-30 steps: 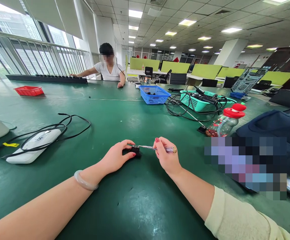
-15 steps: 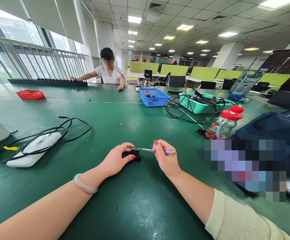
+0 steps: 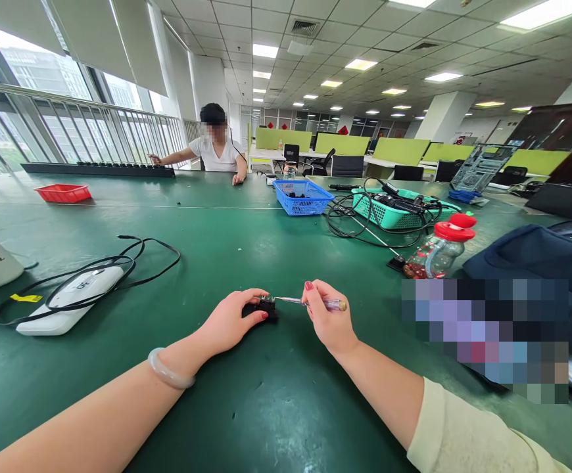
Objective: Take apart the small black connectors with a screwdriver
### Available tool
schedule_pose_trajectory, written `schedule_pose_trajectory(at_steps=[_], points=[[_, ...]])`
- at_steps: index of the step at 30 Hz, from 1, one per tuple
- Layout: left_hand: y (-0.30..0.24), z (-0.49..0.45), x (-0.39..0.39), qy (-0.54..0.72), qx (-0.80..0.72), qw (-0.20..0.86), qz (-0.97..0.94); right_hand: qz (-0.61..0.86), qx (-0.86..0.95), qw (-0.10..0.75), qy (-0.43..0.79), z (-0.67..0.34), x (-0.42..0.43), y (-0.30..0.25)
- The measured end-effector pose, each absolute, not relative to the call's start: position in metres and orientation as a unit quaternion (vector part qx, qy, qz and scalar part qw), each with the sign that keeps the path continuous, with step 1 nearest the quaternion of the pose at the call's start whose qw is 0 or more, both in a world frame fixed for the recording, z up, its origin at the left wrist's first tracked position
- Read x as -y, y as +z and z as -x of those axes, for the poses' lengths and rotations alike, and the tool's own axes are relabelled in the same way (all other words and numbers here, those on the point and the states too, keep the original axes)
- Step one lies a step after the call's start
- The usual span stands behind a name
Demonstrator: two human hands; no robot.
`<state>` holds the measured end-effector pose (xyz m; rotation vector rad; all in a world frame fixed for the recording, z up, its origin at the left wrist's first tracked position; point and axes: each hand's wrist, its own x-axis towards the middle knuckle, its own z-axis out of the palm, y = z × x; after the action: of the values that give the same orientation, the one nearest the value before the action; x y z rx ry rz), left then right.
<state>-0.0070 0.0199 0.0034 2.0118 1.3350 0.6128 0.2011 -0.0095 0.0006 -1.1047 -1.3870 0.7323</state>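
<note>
My left hand [image 3: 234, 320] grips a small black block [image 3: 269, 309] with metal parts on its top, thumb on the near side and fingers on the far side. The block rests on the green tabletop [image 3: 276, 387]. In my right hand [image 3: 329, 318] is a screwdriver [image 3: 334, 305] with a clear handle and a thin shaft. It lies almost level, its tip pointing left at the block's metal parts. Whether the tip touches them I cannot tell. My left wrist wears a pale bangle [image 3: 167, 372].
On the left lie a white power bank [image 3: 76, 299] with a black cable and a red tray [image 3: 63, 192]. Blue basket [image 3: 304, 203], green basket [image 3: 394, 217] with cables, red-lidded bottle [image 3: 438, 253] and dark bag [image 3: 532, 263] stand right. Across the table sits a person [image 3: 217, 154].
The view has tilted slightly, so everything sits a little lower. My left fingers have shifted a little on the black block; the screwdriver stays at its metal parts.
</note>
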Motion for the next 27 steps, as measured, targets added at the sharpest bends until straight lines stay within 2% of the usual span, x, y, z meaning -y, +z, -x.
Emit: schedule_pose_trajectory(at_steps=[27], points=[[0.0015,0.0059,-0.0196,0.231,-0.513,0.324,-0.760,0.455,0.604,0.583,0.297,-0.1999,0.0122,0.0051]])
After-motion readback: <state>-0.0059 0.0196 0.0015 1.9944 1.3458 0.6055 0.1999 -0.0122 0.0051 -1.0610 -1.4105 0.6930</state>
